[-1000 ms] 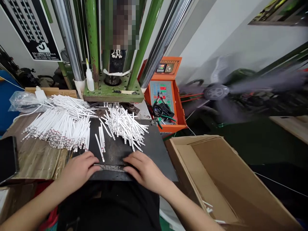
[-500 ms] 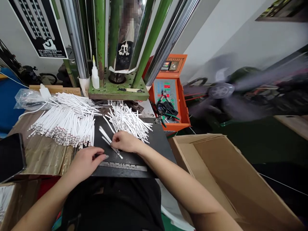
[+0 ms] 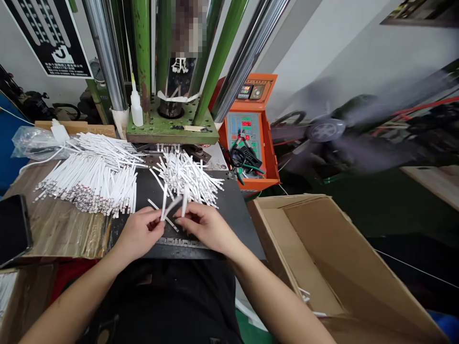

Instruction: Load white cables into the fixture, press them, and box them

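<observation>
Over the black work surface (image 3: 233,215), my left hand (image 3: 141,232) pinches white strips (image 3: 164,203) that stand up from its fingertips. My right hand (image 3: 208,224), a little to the right, is closed on another white strip (image 3: 185,200), which is blurred. A slanting strip (image 3: 172,223) lies on the surface between the hands. Just beneath them is a slotted metal bar (image 3: 181,242), partly covered by my right hand. Beyond the hands rests a loose pile of white strips (image 3: 188,174). A larger pile (image 3: 93,184) spreads out on the left.
A green press base (image 3: 172,136) with upright columns stands behind the piles, a white bottle (image 3: 136,110) on it. Right of it is an orange control box (image 3: 270,153) with pliers. An open cardboard box (image 3: 315,267) stands at the right, a phone (image 3: 14,229) at the left.
My left hand has risen and now grips strips. My right hand has shifted right, and the strips it held now stand up between both hands. The view has shifted slightly.
</observation>
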Tool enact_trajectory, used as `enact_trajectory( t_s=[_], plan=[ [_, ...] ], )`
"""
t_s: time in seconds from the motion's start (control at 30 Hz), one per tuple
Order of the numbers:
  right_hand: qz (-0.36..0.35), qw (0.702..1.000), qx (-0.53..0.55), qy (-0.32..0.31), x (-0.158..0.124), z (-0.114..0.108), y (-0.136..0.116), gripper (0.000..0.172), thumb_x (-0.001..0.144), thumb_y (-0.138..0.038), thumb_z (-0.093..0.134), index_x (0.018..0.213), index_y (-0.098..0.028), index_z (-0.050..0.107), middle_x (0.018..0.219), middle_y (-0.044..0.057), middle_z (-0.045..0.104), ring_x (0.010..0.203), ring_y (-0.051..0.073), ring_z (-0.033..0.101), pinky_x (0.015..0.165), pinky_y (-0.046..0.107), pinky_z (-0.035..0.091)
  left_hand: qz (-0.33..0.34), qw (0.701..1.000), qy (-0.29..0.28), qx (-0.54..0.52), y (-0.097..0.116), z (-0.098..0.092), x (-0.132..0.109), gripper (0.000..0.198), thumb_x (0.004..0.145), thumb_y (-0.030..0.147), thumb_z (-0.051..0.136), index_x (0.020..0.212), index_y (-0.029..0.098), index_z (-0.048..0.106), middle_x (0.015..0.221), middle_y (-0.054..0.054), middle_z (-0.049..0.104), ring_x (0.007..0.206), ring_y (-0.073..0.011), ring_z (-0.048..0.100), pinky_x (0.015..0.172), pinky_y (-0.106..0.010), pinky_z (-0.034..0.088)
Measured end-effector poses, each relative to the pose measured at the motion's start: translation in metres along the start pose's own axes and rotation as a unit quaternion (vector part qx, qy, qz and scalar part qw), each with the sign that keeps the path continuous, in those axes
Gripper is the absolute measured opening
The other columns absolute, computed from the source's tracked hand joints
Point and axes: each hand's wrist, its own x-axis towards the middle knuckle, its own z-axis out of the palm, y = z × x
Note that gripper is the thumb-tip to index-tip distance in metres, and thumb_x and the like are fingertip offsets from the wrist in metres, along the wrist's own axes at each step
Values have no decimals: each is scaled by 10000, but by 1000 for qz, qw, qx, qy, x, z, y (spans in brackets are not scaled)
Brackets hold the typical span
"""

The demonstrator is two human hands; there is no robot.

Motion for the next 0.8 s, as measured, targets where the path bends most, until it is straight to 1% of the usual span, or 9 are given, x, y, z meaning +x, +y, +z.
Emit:
enact_trajectory(
  t_s=[0.03,0.1,0.17,0.3,0.43,0.53,0.6,0.7,0.8],
  plan=[
    [15,1000,7,14,-8,-4,2,139,819,-287,601,866,-178,674,733,19,637,627,146,572,592,261,470,1,1000,5,5,-2,-5,-2,199,822,193,537,808,170,734,669,10,546,572,-87,505,531,-187,413],
    [36,998,15,39,-25,-9,7,146,830,-307,618,872,-180,678,770,39,682,642,162,618,606,273,498,-9,1000,12,-18,-6,-14,-6,187,840,234,564,829,168,738,785,-25,630,641,-103,582,566,-194,461],
    [23,998,5,53,-40,-9,12,119,849,-295,626,863,-190,681,821,49,709,709,178,658,663,287,523,-8,998,-8,-62,-9,-19,-10,178,851,257,588,877,169,741,921,-56,690,769,-136,658,670,-217,525],
    [-56,993,-70,82,-58,5,20,82,896,-213,586,869,-207,663,859,47,721,814,190,687,763,309,544,42,992,-70,-95,-9,-10,-16,156,860,203,597,926,170,734,946,-48,742,887,-162,704,820,-249,555],
    [-158,972,-158,72,-64,19,22,157,932,-128,499,934,-205,636,894,63,715,861,188,681,780,315,553,145,986,-58,-52,-9,7,-18,141,856,143,591,896,157,725,924,-48,753,883,-155,714,844,-237,558],
    [-203,952,-224,44,-65,16,17,213,921,-87,451,983,-189,628,920,90,712,932,222,670,829,365,540,196,979,-57,-25,-10,11,-18,165,862,116,564,920,157,713,911,-49,748,844,-140,713,794,-212,565],
    [-182,958,-220,-2,-60,6,12,237,910,-70,439,987,-184,633,927,87,712,926,217,671,811,341,537,229,971,-63,7,-8,11,-19,196,871,103,530,940,160,704,901,-49,742,828,-142,708,771,-218,568],
    [-100,976,-167,-100,-41,-11,4,263,893,-35,468,979,-201,652,957,44,711,888,168,670,797,269,515,273,956,-73,84,-6,9,-21,214,892,109,499,957,167,695,914,-54,737,860,-169,706,783,-261,575],
    [-18,974,-203,-100,-13,-10,-3,190,848,-45,605,967,-183,658,956,44,690,897,172,644,814,266,479,288,947,-80,115,-5,2,-22,248,918,111,468,1004,171,693,975,-62,735,911,-176,705,810,-273,579]
  ],
)
